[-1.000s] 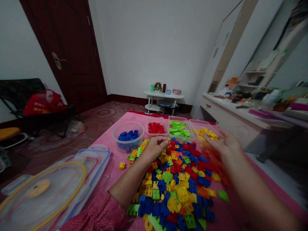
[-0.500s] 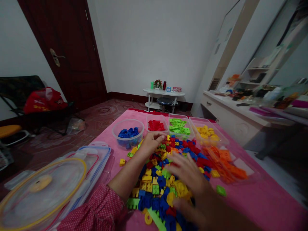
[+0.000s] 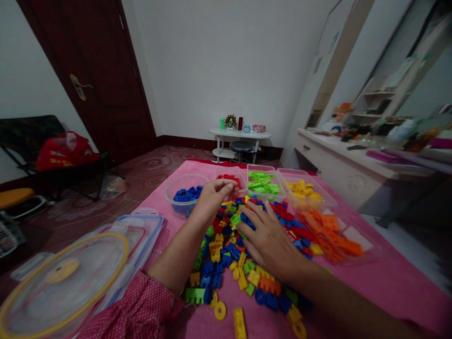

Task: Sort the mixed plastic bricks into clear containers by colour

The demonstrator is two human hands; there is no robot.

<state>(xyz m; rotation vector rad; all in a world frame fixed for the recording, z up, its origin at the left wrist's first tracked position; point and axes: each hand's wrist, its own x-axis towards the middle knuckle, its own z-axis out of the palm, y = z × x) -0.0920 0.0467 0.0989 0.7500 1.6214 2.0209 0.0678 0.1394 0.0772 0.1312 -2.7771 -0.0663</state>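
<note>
Mixed plastic building bricks in blue, yellow, green, red and orange lie in a loose pile. My left hand hovers just in front of the tub of red bricks, thumb and fingers closed together; what they hold, if anything, is hidden. Over the middle of the pile, my right hand lies palm down with fingers stretched, touching bricks. Behind the pile stand a round tub of blue bricks, a tub of green bricks and a tub of yellow bricks.
A clear tub of orange bricks sits to the right. Stacked clear lids occupy the left table edge. The pink tablecloth runs under everything. Beyond are a small white table and a cluttered white desk at right.
My right hand has moved forward and come down onto the pile, and bricks near me have been spread apart. My left hand has shifted slightly forward and left, towards the red bricks.
</note>
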